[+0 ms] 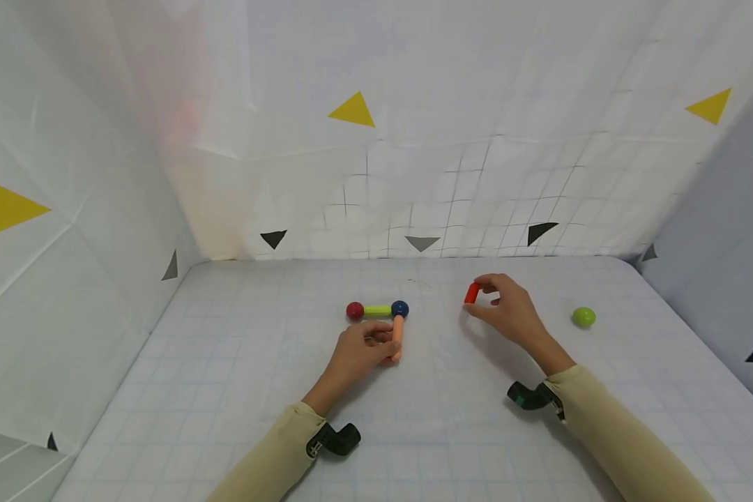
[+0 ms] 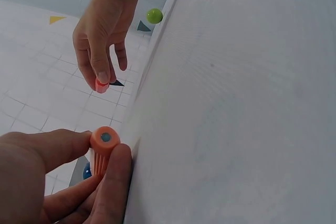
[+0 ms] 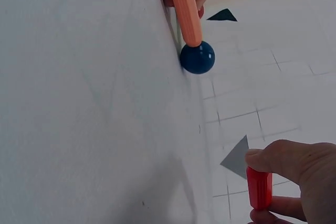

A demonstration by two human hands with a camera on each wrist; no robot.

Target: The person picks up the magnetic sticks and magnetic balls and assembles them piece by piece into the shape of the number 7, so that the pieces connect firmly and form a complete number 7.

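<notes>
My left hand [image 1: 362, 350] pinches an orange ridged rod [image 1: 398, 335] between thumb and fingers. A grey disc shows on the rod's near end in the left wrist view, and its far end meets a dark blue ball [image 1: 399, 308]. From that ball a yellow-green rod [image 1: 377, 310] runs left to a dark red ball [image 1: 354, 311], forming a corner. Over to the right, my right hand [image 1: 505, 307] pinches a short red rod [image 3: 260, 188] by its two ends, with thumb and fingertips. The red rod stands apart from the joined pieces.
A bright green ball [image 1: 583, 317] lies on the table right of my right hand. White sheets with yellow and dark triangles rise behind and beside the grid-lined tabletop [image 1: 452, 432]. Each sleeve carries a dark wrist camera, such as the left one [image 1: 339, 440].
</notes>
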